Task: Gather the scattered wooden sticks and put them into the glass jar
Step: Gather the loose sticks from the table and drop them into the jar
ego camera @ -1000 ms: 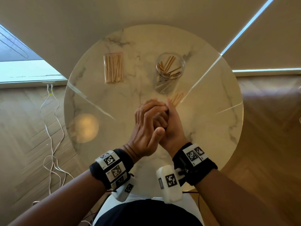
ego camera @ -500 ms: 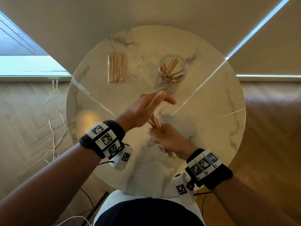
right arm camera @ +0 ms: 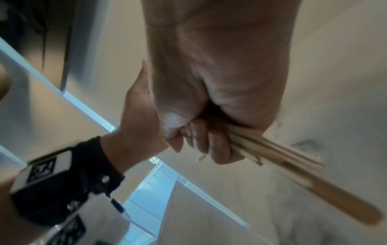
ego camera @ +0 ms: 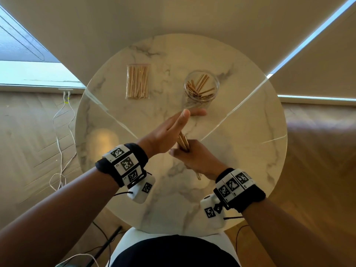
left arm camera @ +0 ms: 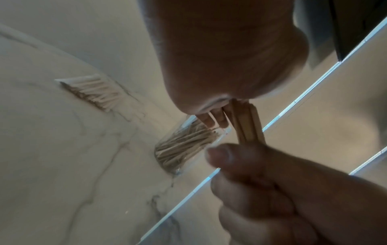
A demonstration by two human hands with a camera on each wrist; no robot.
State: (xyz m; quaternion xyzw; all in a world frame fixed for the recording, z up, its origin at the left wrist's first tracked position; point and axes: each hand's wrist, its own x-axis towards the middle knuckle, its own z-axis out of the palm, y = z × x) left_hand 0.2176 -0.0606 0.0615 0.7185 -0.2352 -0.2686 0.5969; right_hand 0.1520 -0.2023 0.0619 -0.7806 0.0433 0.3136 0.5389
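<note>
My right hand (ego camera: 194, 157) grips a bundle of wooden sticks (ego camera: 183, 141) in its fist above the middle of the round marble table (ego camera: 250, 151). The same sticks (right arm camera: 293, 159) poke out both ends of the fist (right arm camera: 209, 140). My left hand (ego camera: 173, 126) is flat, fingers straight, its palm pressed against the upper ends of the bundle (left arm camera: 247, 122). The glass jar (ego camera: 201, 86) stands upright beyond the hands, at the back right, holding several sticks. In the left wrist view the jar (left arm camera: 184, 147) shows past my fingertips.
A clear plastic bag of wooden sticks (ego camera: 137, 81) lies flat at the back left of the table. White cables (ego camera: 61, 132) trail over the wooden floor on the left. The table's near edge (ego camera: 163, 228) is just in front of my body.
My clasped hands have come apart. The right hand drew back toward me with the bundle, and the left hand flattened against the stick ends.
</note>
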